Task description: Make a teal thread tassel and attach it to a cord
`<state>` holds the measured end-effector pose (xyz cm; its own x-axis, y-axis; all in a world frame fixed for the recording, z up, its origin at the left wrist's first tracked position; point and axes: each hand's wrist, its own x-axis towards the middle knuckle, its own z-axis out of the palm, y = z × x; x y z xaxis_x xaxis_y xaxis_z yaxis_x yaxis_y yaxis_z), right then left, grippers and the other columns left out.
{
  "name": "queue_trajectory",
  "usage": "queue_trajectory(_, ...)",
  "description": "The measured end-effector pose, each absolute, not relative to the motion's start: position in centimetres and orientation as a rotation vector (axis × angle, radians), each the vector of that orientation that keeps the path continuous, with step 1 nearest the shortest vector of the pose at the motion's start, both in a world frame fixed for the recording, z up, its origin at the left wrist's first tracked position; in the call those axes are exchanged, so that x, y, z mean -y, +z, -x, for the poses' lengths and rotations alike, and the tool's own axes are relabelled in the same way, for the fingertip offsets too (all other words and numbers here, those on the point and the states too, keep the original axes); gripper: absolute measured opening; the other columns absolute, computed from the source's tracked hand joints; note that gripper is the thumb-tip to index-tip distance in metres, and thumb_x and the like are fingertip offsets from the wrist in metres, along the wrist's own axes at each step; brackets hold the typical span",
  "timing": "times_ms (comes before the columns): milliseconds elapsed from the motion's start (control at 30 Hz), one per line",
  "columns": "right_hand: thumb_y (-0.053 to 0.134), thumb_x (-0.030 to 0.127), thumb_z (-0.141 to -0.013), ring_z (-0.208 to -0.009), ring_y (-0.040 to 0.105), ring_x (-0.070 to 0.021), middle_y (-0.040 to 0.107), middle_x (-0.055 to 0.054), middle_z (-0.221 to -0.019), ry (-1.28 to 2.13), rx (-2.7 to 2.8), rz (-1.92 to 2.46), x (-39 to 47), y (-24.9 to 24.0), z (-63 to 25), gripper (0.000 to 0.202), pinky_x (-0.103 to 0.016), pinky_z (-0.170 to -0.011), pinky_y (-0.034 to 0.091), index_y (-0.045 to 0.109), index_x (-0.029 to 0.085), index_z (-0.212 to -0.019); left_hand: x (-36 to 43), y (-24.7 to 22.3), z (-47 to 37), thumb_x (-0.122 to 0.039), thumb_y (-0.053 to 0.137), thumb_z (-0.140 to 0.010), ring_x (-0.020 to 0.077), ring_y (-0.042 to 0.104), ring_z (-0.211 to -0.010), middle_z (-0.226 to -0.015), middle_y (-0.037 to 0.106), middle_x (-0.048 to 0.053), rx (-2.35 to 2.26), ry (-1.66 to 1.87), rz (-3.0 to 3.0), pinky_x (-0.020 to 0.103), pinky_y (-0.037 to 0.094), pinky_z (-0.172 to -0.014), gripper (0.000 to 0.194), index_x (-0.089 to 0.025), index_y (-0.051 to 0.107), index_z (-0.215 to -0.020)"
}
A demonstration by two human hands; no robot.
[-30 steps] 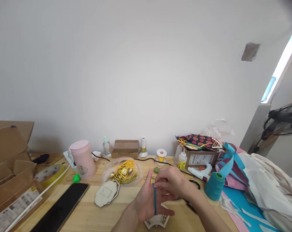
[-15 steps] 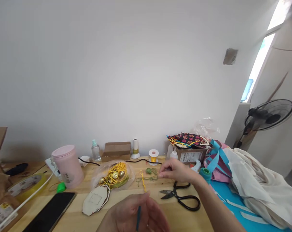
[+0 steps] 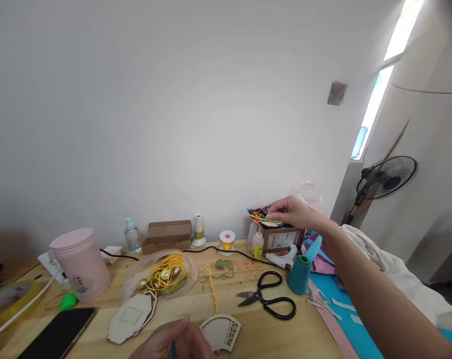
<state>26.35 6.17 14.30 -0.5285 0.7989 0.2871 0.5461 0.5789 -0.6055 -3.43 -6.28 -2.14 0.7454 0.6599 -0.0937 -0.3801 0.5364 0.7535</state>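
Note:
My left hand (image 3: 173, 340) is at the bottom edge, fingers curled around a thin teal strip (image 3: 174, 350) of which only a short length shows. Beside it on the table lies a fan-shaped pale frame (image 3: 232, 335) with a lattice end and a twisted yellow cord loop (image 3: 212, 288) at its top. My right hand (image 3: 293, 211) is raised over the cardboard box (image 3: 283, 240), thumb and fingertips pinched together. Whatever those fingertips hold is too small to make out. Just below them are yellow cords (image 3: 256, 217) and dark patterned fabric on top of the box.
Black-handled scissors (image 3: 266, 297) lie right of the fan piece. A teal thread cone (image 3: 298, 275), glue gun (image 3: 281, 258) and small glue bottle (image 3: 257, 244) stand behind. Leftward are a bag of bells (image 3: 166, 273), pale octagonal pieces (image 3: 130, 316), a phone (image 3: 57, 334) and a pink canister (image 3: 81, 264).
My right hand has risen from the table near the scissors to the cardboard box. My left hand has moved left and down, uncovering the fan-shaped frame. The view has shifted right.

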Motion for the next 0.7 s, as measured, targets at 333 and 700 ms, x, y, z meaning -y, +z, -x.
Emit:
queue_trajectory(333, 0.054, 0.042, -0.069, -0.052, 0.043, -0.0088, 0.056, 0.0, -0.056, 0.3, 2.333, 1.11, -6.4, 19.7, -23.5, 0.032, -0.021, -0.047, 0.032, 0.065, 0.013, -0.07, 6.8, -1.8, 4.5, -0.045, 0.032, -0.08, 0.0249, 0.06, -0.081, -0.084, 0.067, 0.016, -0.321, 0.64, -0.702, 0.034, 0.036, -0.077, 0.052, -0.009, 0.069, -0.077)
queue_trajectory(700, 0.05, 0.033, -0.073, -0.066, 0.056, -0.0188, 0.064, -0.006, -0.07, -0.038, 2.551, 1.085, -7.9, 12.0, -21.3, 0.022, -0.029, -0.061, 0.043, 0.066, 0.019, -0.066, 6.4, -5.4, 6.3, -0.048, 0.034, -0.079, 0.014, 0.058, -0.054, -0.065, 0.069, 0.01, -0.579, 0.847, -0.678, 0.022, 0.037, -0.057, 0.056, -0.008, 0.069, -0.063)
